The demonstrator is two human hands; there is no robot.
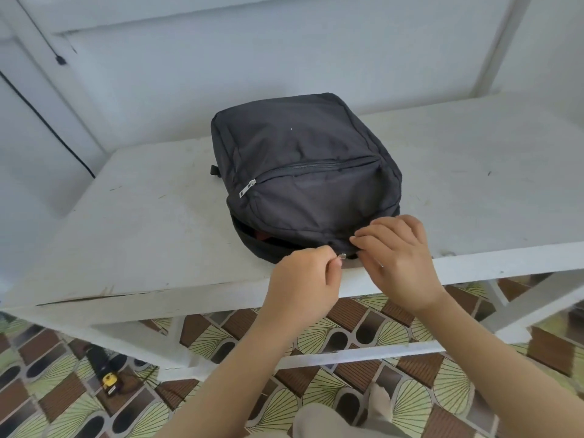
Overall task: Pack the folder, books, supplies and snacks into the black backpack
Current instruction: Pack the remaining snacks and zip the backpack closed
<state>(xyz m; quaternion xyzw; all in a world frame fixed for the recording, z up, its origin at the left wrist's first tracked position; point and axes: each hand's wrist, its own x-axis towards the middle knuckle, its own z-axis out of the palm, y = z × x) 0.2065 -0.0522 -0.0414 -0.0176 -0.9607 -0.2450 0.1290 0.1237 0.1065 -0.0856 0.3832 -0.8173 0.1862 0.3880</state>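
Note:
The black backpack (303, 165) lies flat on the white table (142, 235), its top end toward me at the table's front edge. Its main compartment gapes at the near left, with something reddish (262, 237) showing inside. My left hand (303, 279) pinches the silver zipper pull (342, 256) of the main zipper. My right hand (395, 257) holds the backpack's fabric just right of the pull, fingers curled on the near edge. The front pocket zipper (248, 188) is closed. No folder, books, supplies or snacks lie outside the bag.
A white wall rises behind the table, with a dark cable (47, 121) running down at the left. Under the table is a patterned tiled floor, where a yellow and black object (109, 382) lies at the lower left.

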